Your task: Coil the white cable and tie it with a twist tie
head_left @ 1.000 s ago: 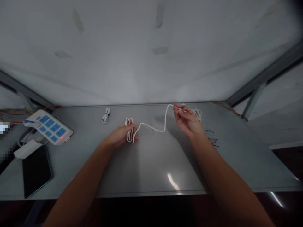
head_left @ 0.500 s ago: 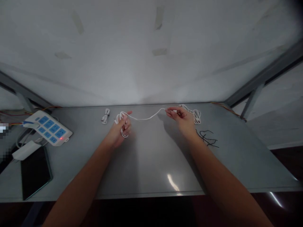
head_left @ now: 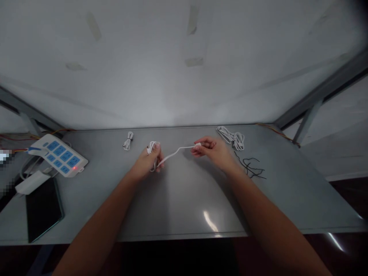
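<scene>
Grey table [head_left: 191, 203]: white cable bundles [head_left: 238, 141], black ties [head_left: 249, 167], power strip [head_left: 61, 156], dark tablet [head_left: 43, 211].

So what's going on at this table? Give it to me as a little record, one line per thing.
Left hand: holds the gathered loops of a white cable
Right hand: holds what looks like its plug end
Between hands: a single, slightly bent run of that cable
Beyond right hand: coiled white cables
Beside right forearm: thin black strands
Back, left of left hand: small white bundle
Far left: power strip, red light lit; white adapter; dark tablet-like device
Surface: grey table
</scene>
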A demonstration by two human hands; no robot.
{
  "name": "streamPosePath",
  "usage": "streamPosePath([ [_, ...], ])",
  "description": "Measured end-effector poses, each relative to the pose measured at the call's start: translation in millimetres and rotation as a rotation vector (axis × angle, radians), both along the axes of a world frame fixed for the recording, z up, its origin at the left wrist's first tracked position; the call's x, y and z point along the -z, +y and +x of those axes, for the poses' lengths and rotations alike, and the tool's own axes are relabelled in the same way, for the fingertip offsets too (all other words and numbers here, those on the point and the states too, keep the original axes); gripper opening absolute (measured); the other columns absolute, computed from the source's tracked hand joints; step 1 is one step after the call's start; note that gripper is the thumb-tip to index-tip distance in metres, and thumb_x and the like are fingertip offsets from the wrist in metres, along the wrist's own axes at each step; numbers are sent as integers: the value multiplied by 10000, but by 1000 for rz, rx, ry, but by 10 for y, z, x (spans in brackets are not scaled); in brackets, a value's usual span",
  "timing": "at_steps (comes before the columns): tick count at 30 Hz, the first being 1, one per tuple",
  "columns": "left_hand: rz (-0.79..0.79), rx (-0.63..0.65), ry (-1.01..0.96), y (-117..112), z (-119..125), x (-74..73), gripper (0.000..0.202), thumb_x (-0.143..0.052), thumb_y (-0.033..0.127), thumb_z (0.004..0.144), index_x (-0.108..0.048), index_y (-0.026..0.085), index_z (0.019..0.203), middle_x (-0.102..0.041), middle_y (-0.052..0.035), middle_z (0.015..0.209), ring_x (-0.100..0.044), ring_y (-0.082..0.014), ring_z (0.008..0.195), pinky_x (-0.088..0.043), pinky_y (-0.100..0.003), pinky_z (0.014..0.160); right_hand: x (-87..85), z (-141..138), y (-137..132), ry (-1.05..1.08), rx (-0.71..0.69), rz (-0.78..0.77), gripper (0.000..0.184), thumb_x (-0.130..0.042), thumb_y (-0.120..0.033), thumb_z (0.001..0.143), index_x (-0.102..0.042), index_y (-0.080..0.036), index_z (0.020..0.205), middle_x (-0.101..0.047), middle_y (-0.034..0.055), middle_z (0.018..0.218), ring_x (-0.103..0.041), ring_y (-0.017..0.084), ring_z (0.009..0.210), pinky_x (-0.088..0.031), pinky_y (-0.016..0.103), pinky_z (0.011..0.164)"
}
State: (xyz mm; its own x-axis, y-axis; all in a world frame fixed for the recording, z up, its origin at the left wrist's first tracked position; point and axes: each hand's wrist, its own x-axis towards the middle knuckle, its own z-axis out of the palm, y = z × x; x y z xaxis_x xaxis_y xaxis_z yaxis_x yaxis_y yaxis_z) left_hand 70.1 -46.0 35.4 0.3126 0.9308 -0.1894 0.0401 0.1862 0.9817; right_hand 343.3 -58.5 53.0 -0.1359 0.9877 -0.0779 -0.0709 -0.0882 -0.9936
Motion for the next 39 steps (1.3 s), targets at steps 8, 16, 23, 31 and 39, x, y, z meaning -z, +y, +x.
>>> streamPosePath([
  [8,-2,98,-354,-49,32,-73,506,-717,655,847,-627,207,1064,-345,101,588,-228,-48,416,-231,-181,399,4,0,13,-164,122,38,302,-853,-461,754,-664,-226,777,-728,51,713,-675,189,633,-584,355,653],
  [16,-4,-188,-271,-19,169,20,356,-788,501,838,-701,165,917,-654,-19,778,-614,-116,664,-494,-217,607,97,-248,-111,-117,-322,27,222,-748,-442,845,-718,-222,841,-745,32,758,-680,179,701,-568,344,731],
  [23,-55,196,2,-192,258,-48,454,-545,673,940,-595,228,1016,-685,-14,713,-652,-177,550,-486,-278,519,127,-409,-193,-202,-415,119,177,-724,-414,887,-740,-238,901,-727,10,790,-672,192,777,-527,348,796],
  [31,157,344,232,-309,302,-70,494,-464,688,969,-570,214,880,-538,30,553,-432,-114,469,-333,-244,466,150,-401,-200,-344,-202,338,292,-761,-305,847,-606,-247,1088,-626,43,1056,-570,166,797,-502,325,740],
  [39,-298,365,-43,-280,364,58,793,-210,871,902,-600,182,850,-622,-41,642,-455,-107,396,-272,-226,337,123,-463,-230,-140,-388,196,240,-747,-267,843,-676,-246,1071,-654,24,1005,-643,152,728,-536,334,714],
])
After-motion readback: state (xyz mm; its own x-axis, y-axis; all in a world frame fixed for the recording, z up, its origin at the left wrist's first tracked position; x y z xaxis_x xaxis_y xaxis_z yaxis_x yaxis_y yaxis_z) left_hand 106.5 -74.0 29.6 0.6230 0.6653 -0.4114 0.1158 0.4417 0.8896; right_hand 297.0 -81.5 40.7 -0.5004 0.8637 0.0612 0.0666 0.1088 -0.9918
